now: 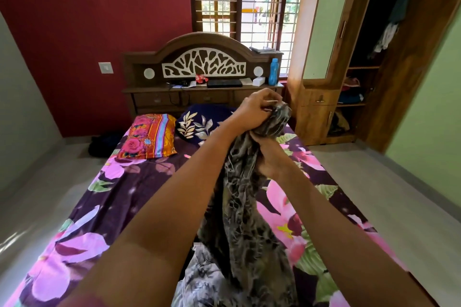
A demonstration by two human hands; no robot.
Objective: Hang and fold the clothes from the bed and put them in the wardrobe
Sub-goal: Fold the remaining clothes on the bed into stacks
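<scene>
Dark patterned garment (245, 209), hanging bunched

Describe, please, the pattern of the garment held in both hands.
Dark garment with pale marbled streaks; head view.

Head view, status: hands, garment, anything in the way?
Left hand grips dark patterned garment up top, right hand grips it lower. Garment hangs above bed. Wardrobe open, no obstruction seen.

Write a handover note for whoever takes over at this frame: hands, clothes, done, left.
The left hand grips the top of the dark patterned garment; the right hand grips it lower down.
It hangs down toward the bed. A grey-white garment lies at the bed's near edge.
The wardrobe stands open, clothes inside.
Done: neither yet.
Left: fold or hang both, put them away.
</scene>
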